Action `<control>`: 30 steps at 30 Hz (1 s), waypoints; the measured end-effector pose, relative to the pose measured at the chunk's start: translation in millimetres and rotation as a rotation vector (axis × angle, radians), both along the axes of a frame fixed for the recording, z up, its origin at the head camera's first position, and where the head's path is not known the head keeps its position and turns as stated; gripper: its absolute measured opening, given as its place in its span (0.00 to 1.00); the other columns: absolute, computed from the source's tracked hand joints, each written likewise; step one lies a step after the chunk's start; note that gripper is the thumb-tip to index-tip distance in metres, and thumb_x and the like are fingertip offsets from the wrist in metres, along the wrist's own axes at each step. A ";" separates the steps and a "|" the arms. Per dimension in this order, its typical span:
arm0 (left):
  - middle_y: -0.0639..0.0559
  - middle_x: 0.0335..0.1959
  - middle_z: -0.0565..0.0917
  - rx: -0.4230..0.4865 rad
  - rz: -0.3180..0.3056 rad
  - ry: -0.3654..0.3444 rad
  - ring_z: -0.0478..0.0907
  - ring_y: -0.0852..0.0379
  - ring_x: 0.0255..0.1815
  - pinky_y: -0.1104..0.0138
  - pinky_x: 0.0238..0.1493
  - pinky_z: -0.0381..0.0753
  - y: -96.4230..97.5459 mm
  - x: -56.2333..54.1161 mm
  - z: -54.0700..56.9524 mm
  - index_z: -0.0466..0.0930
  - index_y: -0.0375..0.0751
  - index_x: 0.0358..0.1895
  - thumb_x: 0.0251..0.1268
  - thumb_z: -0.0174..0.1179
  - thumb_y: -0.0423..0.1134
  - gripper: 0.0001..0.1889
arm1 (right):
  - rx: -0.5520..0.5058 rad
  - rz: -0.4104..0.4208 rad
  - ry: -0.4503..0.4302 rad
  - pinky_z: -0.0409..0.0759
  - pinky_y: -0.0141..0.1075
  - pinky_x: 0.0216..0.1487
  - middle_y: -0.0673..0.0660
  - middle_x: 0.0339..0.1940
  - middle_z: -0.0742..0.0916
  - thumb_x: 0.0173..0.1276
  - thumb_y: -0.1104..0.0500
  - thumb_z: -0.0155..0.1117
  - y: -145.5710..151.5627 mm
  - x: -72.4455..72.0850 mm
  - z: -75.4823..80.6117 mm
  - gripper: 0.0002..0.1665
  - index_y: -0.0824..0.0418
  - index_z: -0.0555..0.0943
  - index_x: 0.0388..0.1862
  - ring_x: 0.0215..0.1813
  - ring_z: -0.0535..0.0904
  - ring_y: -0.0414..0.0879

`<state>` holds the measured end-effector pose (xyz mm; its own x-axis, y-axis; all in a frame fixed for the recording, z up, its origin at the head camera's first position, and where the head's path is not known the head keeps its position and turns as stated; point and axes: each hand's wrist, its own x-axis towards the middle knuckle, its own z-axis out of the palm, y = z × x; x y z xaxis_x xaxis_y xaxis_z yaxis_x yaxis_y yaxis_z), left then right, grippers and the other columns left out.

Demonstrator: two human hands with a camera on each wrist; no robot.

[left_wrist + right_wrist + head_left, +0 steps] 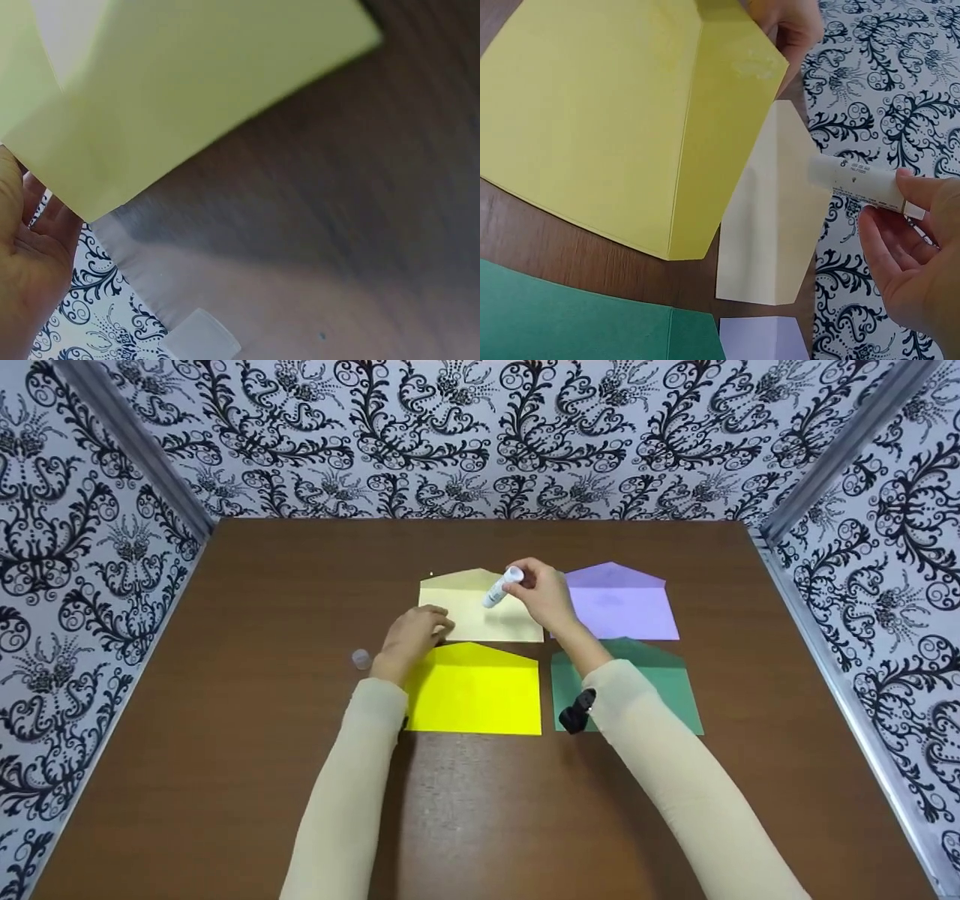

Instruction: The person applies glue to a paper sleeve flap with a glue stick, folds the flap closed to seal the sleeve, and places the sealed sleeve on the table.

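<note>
My right hand point(547, 592) holds a white glue stick point(503, 586) between thumb and fingers, tilted over the cream envelope point(487, 619). The right wrist view shows the glue stick point(862, 182) with its clear end pointing toward the envelopes. My left hand point(416, 634) is at the upper left of the bright yellow envelope point(472, 697). In the left wrist view its fingers lie behind the edge of the yellow envelope point(187, 97), partly hidden by the paper. A shiny wet smear marks the yellow flap point(754, 67) in the right wrist view.
A purple envelope point(622, 611) lies right of the cream one, and a green envelope point(667, 690) is partly under my right forearm. A translucent cap point(361, 659) stands left of my left hand. Patterned walls point(465, 435) enclose the brown table point(247, 697) at back and sides.
</note>
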<state>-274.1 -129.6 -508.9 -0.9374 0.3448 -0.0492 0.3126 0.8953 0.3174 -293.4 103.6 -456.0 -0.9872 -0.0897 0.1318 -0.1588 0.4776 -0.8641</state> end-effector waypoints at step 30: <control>0.52 0.67 0.79 -0.034 0.013 -0.028 0.78 0.47 0.66 0.55 0.70 0.75 0.8 -4.6 1.0 0.87 0.53 0.55 0.71 0.60 0.38 0.14 | 0.515 0.201 0.003 0.80 0.49 0.65 0.61 0.58 0.86 0.74 0.54 0.61 -20.5 -19.7 -11.8 0.20 0.58 0.76 0.61 0.59 0.82 0.57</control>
